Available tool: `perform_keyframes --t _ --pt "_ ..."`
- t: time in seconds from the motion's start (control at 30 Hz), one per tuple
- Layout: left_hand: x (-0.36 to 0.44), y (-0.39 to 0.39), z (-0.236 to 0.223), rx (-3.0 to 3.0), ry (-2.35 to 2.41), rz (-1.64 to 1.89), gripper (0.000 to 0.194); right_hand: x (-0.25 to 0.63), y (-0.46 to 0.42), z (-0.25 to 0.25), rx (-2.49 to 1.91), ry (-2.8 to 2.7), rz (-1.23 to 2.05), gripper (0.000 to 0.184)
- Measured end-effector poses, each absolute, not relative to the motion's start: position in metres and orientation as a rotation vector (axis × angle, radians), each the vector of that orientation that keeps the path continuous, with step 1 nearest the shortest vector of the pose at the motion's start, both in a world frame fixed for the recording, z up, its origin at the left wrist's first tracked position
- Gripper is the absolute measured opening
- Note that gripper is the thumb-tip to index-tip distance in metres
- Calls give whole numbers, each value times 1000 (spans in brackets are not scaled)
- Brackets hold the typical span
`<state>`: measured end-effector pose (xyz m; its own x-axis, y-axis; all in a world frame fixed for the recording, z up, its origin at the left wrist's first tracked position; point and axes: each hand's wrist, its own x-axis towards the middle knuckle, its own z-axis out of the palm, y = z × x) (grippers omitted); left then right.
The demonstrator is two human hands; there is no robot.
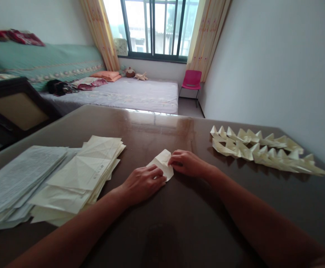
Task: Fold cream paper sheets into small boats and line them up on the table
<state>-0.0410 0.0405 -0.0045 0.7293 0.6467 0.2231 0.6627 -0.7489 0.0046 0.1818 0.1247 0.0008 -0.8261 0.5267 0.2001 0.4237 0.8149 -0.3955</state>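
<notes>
A small cream sheet of folded paper (pixel 162 159) lies on the brown table in front of me, creased and partly covered by my fingers. My left hand (pixel 144 182) rests over its near left side, fingers curled onto the paper. At its right edge, my right hand (pixel 186 162) pinches the paper between thumb and fingertips. To the left is a stack of creased cream sheets (pixel 80 171) with some print on the top one. Over on the right stand two rows of folded paper pieces (pixel 243 149) with pointed peaks, nested one after another.
A pile of printed papers (pixel 19 178) lies at the far left of the glossy brown table (pixel 157 130). Beyond the table are a bed (pixel 142 93), a pink chair (pixel 192 80) and a window. A dark cabinet (pixel 14 104) stands at the left, a white wall at the right.
</notes>
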Motion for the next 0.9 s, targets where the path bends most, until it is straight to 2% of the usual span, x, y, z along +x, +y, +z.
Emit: perform_keyframes --t 0.13,0.37,0.9 --pt "-45 44 -2 -2956 -1284 -445 27 183 121 8 -691 -2695 738 12" --pt "-45 60 -11 -2714 -1964 -579 30 181 122 7 -691 -2700 770 13" --pt "-38 66 -5 -2647 -2038 -403 21 181 117 11 -741 -2732 677 17"
